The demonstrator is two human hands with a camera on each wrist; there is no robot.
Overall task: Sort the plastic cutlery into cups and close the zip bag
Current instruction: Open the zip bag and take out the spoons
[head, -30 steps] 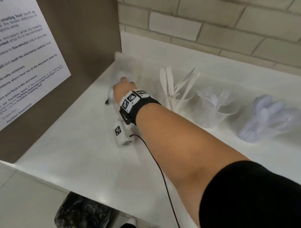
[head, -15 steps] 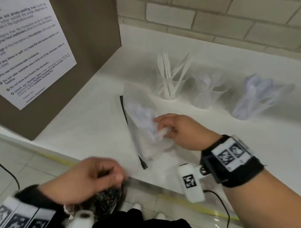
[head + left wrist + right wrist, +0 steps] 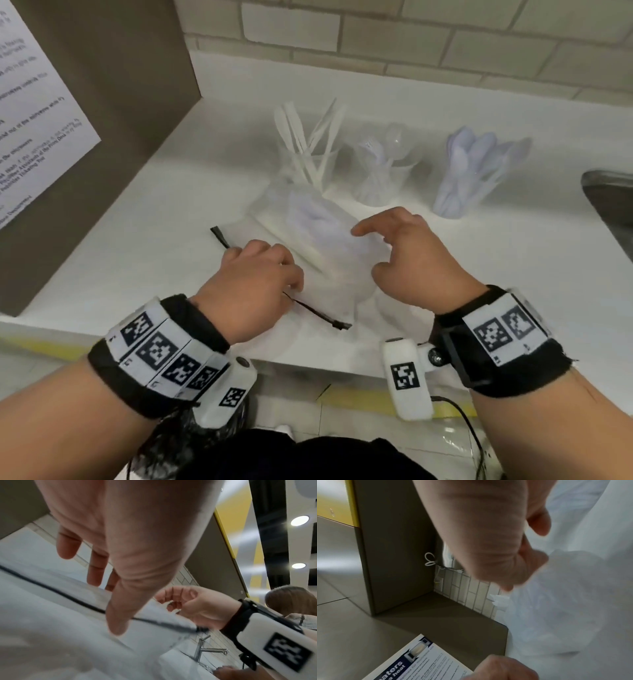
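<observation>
Both your hands sit over the zip bag (image 3: pixel 329 240). Your left hand (image 3: pixel 253 284) pinches its black zip strip (image 3: pixel 318 313) to start sealing; your right hand (image 3: pixel 407 257) hovers beside, released, ready to steady it.

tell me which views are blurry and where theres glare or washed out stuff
Head view: fairly sharp on both wrists, but the white counter washes out the clear cups and the zip bag. Left wrist view: the left hand is close and soft, the bag's black zip strip smeared, ceiling lights flaring. Right wrist view: the right hand is motion-blurred.
</observation>
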